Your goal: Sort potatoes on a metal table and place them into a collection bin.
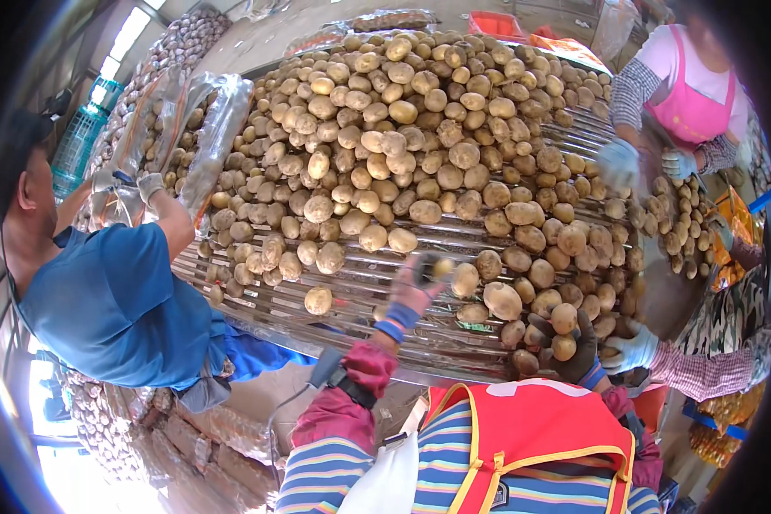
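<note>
A wide heap of potatoes [385, 148] covers a table of metal slats [366, 308]. My left hand [419, 277], in a dark-palmed glove, is blurred over the bare slats; a small potato [443, 268] shows between its thumb and fingers. At the table's near right edge, my right hand [568, 353], also in a dark glove, has its fingers around a potato [563, 347]. Another potato [563, 318] sits right at those fingertips. Larger potatoes [502, 301] lie between my two hands. A single round potato [318, 300] rests apart on the slats to the left.
A co-worker's gloved hand [633, 350] is close beside my right hand. Across at the right, a person in a pink apron [694, 103] reaches over potatoes. On the left a person in a blue shirt [115, 302] handles a clear plastic bag [215, 135]. Filled sacks [186, 443] lie behind.
</note>
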Demonstrator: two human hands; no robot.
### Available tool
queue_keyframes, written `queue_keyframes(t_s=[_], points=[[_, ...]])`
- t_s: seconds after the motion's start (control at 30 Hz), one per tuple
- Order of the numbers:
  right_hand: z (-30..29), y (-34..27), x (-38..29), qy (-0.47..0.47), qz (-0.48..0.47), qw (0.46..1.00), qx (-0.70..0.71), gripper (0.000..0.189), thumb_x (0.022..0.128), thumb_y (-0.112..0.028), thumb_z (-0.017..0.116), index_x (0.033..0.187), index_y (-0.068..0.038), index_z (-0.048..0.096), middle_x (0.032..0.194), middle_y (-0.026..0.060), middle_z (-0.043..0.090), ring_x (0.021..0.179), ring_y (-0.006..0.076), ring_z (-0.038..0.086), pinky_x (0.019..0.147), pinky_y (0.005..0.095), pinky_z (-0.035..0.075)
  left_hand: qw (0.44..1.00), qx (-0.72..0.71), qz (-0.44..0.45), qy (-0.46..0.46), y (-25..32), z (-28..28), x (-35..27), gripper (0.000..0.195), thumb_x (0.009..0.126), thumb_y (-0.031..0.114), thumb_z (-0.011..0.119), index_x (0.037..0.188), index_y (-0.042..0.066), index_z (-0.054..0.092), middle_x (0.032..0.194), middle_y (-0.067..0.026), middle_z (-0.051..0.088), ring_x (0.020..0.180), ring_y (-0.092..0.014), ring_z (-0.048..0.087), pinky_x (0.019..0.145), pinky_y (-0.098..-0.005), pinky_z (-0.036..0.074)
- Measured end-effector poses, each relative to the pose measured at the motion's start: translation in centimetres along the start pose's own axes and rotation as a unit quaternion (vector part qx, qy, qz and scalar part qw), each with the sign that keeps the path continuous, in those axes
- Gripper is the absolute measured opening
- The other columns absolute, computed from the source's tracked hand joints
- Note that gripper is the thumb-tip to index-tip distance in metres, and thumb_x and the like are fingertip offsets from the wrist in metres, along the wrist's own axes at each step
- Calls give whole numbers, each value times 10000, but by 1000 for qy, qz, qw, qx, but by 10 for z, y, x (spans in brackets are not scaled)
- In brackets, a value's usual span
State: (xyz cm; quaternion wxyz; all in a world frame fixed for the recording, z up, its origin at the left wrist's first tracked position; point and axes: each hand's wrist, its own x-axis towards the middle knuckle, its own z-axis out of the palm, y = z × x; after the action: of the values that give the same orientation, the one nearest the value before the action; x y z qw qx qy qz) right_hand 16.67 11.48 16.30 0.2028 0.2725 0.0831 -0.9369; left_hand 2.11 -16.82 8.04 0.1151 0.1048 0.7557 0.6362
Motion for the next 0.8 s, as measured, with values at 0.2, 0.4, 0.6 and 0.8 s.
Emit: queue_keyframes(t_s=[0.2, 0.4, 0.6, 0.8], points=[[-29, 1, 4, -51, -50, 989, -130, 575, 831, -607, 495, 1089, -93, 527, 1168, 69, 548, 1021, 282, 514, 900, 470, 409, 961, 80, 224, -142, 59, 101, -31, 602, 703, 158, 776, 1220, 36, 494, 1138, -118, 545, 993, -226, 569, 870, -328, 469], [-22, 1, -6, -167, 31, 984, 51, 549, 844, -574, 503, 1035, -61, 548, 1037, 92, 558, 960, 271, 547, 824, 418, 473, 939, 315, 136, -5, 29, 58, 61, 527, 745, 259, 668, 1224, 106, 511, 1170, -135, 550, 1075, -308, 520, 911, -405, 417], [-22, 7, -4, -114, 14, 993, -27, 562, 834, -576, 515, 1053, -60, 549, 1044, 104, 574, 918, 272, 565, 773, 398, 494, 721, 689, 62, -28, 2, 20, 137, 589, 749, 330, 622, 1299, 191, 460, 1259, -52, 499, 1190, -250, 432, 919, -445, 375], [-26, 8, 5, -112, 31, 993, -30, 558, 832, -581, 511, 1094, -90, 542, 1062, 101, 573, 921, 279, 564, 722, 388, 491, 685, 725, 30, -62, -7, 37, 156, 322, 760, 303, 610, 1056, 181, 578, 1063, -45, 583, 1040, -233, 518, 819, -434, 406]])
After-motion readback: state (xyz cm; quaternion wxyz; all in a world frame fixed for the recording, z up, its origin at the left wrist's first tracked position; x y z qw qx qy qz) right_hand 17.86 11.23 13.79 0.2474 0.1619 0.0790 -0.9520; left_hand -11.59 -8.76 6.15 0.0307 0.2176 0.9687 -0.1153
